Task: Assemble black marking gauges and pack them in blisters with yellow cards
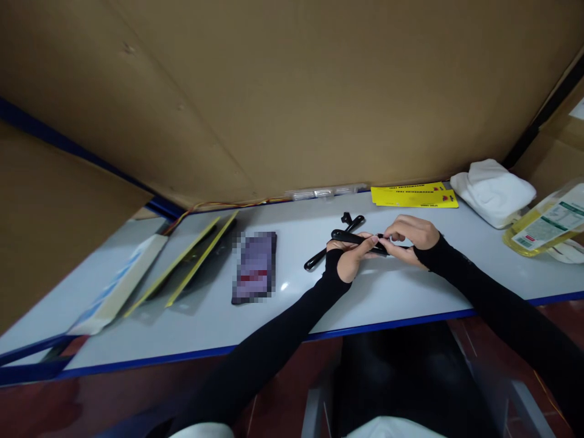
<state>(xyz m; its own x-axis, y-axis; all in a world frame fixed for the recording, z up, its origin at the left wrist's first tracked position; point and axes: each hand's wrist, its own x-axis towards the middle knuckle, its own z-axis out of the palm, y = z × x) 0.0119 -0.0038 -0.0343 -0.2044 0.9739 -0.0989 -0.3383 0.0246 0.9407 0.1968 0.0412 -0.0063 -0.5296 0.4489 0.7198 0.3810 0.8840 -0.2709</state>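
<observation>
a pale table [392, 292] with a blue edge stands against brown cardboard walls [292, 91], above a reddish floor [283, 401].

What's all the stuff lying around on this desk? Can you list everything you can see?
black plastic piece: one, black, held between both hands above the table
black handles: at least two, black, crossed on the table under the hands
table: one, pale grey with blue edge
yellow cards: a small stack, yellow, at the back
white cloth: one, white, back right
bottle: one, yellowish with label, lying far right
dark packet: one, blurred, left of the hands
flat card packs: several, yellow-edged, left side
left hand: one, black sleeve, gripping the piece
right hand: one, black sleeve, pinching the piece
</observation>
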